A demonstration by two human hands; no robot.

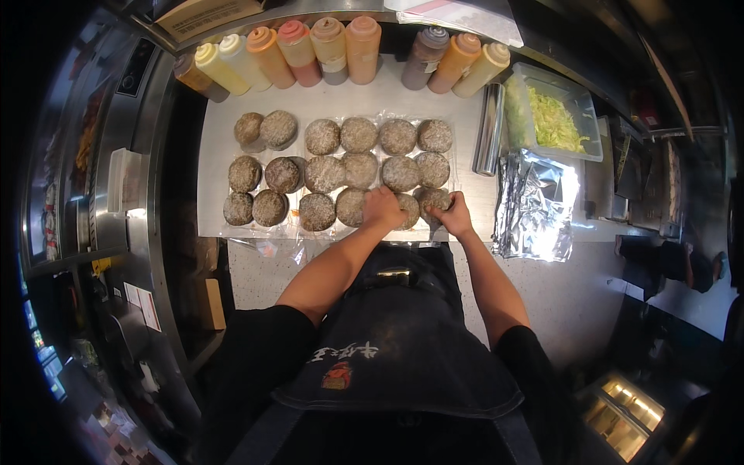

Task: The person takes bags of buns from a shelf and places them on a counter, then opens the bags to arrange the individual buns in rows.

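Observation:
Rows of round, dark, flour-dusted buns (324, 174) lie on clear plastic film (299, 235) over a white worktop (471, 131). My right hand (455, 215) grips the bun (433, 203) at the right end of the nearest row, thumb on its near side and fingers around its right edge. My left hand (383, 209) is at the same row, fingers curled, between one bun (351, 207) and a partly covered bun (409, 210). Its fingertips are hidden, so whether it holds anything cannot be told.
Several squeeze bottles (329, 52) of sauce line the back edge. To the right stand a foil-like roll (489, 131), a clear tub (594, 131) of shredded lettuce (552, 119) and stacked foil sheets (537, 206). Steel kitchen units (136, 157) flank the left. Another person (665, 264) is at far right.

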